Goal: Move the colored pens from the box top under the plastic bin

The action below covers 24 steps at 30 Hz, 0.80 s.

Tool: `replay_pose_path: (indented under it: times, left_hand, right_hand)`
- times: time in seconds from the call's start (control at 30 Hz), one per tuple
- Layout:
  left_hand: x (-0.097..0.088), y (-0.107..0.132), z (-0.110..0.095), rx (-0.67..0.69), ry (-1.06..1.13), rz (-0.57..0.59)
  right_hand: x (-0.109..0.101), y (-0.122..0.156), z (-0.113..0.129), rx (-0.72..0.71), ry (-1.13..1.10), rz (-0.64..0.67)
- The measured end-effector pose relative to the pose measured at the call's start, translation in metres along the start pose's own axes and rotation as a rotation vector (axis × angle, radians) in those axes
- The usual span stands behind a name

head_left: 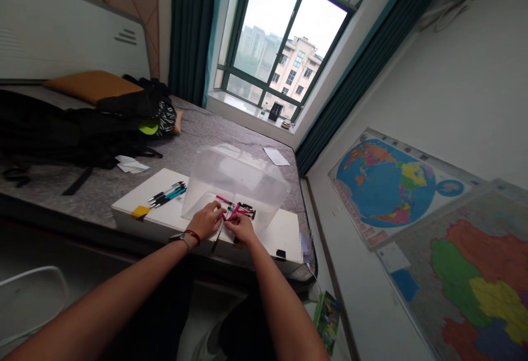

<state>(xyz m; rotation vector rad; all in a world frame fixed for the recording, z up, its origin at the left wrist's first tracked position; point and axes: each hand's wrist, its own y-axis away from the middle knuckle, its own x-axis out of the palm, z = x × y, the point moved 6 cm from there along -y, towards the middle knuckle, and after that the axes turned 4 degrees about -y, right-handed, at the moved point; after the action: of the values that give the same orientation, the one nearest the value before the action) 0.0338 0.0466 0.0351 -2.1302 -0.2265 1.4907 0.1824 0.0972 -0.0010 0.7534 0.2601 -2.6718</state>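
My left hand (205,219) and my right hand (240,228) meet over a white box top (264,237), with their fingers closed on a red pen (231,213). A dark pen (216,238) slants down just below my left hand, over the box's front edge. Several red and black pens (243,211) lie in a small heap beyond my fingers, seen through a clear plastic tub (235,176) that stands tilted over them. To the left, several blue and black pens (168,194) lie side by side on the white surface, near a yellow note (140,212).
The white box stands on a grey mattress (193,130), with a black backpack (70,132) and an orange cushion (93,86) to the left. A sheet of paper (276,156) lies behind the tub. Wall maps (385,185) hang to the right, and a window is ahead.
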Motion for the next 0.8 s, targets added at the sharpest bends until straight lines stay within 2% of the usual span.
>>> replay_pose_path:
  times: [0.2,0.33,0.53,0.8]
  left_hand:
    - [-0.004,-0.002,-0.006,0.107,0.012,-0.032]
    - [-0.005,-0.003,-0.007,0.104,0.032,-0.021]
    - [-0.001,-0.005,-0.004,0.082,0.062,0.034]
    - [0.009,-0.004,0.0,0.068,0.07,0.045]
  right_hand:
    - [0.001,0.001,-0.004,0.004,-0.073,-0.015]
    - [-0.004,-0.001,-0.005,0.031,-0.103,-0.067]
    - [-0.011,-0.002,-0.015,0.178,-0.341,-0.157]
    - [-0.016,0.0,-0.016,0.195,-0.415,-0.22]
